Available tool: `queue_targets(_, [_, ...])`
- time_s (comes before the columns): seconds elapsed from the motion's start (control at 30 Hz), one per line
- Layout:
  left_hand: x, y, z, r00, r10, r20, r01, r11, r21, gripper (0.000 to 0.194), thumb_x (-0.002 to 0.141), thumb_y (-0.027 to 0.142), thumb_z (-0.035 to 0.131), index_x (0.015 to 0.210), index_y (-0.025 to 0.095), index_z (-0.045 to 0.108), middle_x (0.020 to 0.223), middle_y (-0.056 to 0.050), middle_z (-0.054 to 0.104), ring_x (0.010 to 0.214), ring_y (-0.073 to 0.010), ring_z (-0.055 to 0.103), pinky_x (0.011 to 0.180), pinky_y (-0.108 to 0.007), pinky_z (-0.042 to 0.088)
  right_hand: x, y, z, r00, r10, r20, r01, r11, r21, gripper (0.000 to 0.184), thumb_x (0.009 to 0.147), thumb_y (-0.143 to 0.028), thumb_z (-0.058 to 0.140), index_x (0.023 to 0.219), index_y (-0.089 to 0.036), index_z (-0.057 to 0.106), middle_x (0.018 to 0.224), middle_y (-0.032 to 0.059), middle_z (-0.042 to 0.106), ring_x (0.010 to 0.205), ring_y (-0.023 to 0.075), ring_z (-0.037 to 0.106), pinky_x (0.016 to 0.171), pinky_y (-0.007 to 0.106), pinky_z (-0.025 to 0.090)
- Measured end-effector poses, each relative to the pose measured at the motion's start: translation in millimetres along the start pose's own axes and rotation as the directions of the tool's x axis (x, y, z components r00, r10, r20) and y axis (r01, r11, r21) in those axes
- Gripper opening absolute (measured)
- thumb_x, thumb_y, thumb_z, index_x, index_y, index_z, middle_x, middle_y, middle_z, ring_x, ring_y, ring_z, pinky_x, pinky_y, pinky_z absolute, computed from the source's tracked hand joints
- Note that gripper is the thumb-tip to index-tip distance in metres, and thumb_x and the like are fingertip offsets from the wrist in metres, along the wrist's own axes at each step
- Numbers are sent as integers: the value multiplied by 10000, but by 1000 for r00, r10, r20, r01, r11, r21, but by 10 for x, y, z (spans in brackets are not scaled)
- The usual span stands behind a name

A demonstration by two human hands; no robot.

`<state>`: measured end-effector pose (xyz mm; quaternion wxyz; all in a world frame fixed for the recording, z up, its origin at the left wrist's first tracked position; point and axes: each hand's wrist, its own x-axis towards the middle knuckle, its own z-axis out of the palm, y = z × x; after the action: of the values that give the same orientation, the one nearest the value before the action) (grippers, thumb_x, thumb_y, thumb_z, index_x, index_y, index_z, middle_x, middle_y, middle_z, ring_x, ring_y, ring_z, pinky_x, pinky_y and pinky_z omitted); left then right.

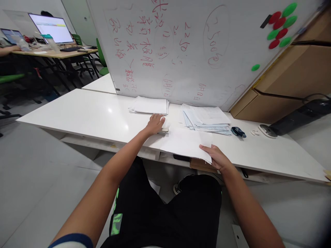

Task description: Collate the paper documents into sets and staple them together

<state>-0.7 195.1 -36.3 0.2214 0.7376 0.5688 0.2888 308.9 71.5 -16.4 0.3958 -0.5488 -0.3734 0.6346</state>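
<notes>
My right hand [216, 157] pinches the right edge of a white sheet of paper [184, 141], thumb on top and fingers below. The sheet lies over the desk's front edge. At its left end my left hand [155, 124] is palm down, with fingers stretched forward and the thumb apart. Partly beneath that hand is a small pale object with a darker base [164, 131]; its kind is hard to make out. Just beyond my left hand lies a stack of white papers [150, 104]. A fanned stack of white and bluish papers [207, 119] is behind the sheet.
A whiteboard [186, 51] with red writing and magnets stands along the back of the white desk [85, 110]. To the right are a dark blue object [238, 132], a black cylinder [297, 113] and cardboard boxes [292, 75]. A monitor [53, 29] and a person's arm [9, 50] show at far left.
</notes>
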Motion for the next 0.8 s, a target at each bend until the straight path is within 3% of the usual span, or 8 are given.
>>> queue_targets(0.17, [-72, 110, -40, 999, -28, 20, 28, 1000, 2, 608, 932, 569, 263, 1376, 187, 427, 1527, -135, 325, 1469, -299, 83, 1163, -515, 91, 133, -43, 13, 1000, -7, 14, 7, 1000, -14, 277, 730, -233, 755, 971, -128, 667, 875, 93, 745, 679, 198, 686, 526, 258, 566])
queue_targets(0.43, [-68, 125, -38, 998, -54, 35, 53, 999, 9, 615, 935, 551, 263, 1388, 163, 416, 1552, -144, 283, 1473, -303, 64, 1164, -517, 83, 286, -107, -38, 999, -12, 53, 13, 999, -32, 278, 723, -228, 767, 959, -122, 664, 886, 86, 747, 742, 186, 705, 620, 229, 582])
queue_targets(0.63, [-64, 134, -36, 997, -64, 40, 65, 998, -17, 640, 927, 571, 280, 1380, 145, 428, 1539, -153, 304, 1465, -335, 81, 1166, -509, 80, 208, -124, -119, 999, -15, -36, 13, 999, -52, 276, 710, -205, 775, 948, -122, 662, 889, 89, 740, 780, 195, 706, 594, 221, 587])
queue_targets(0.8, [-50, 103, -23, 999, -34, 40, 35, 999, -27, 621, 938, 555, 265, 1371, 142, 431, 1510, -153, 345, 1457, -336, 110, 1168, -508, 75, 136, -161, -165, 996, -15, -93, 10, 999, -48, 216, 705, -154, 757, 898, -139, 661, 825, 80, 732, 696, 182, 694, 537, 206, 577])
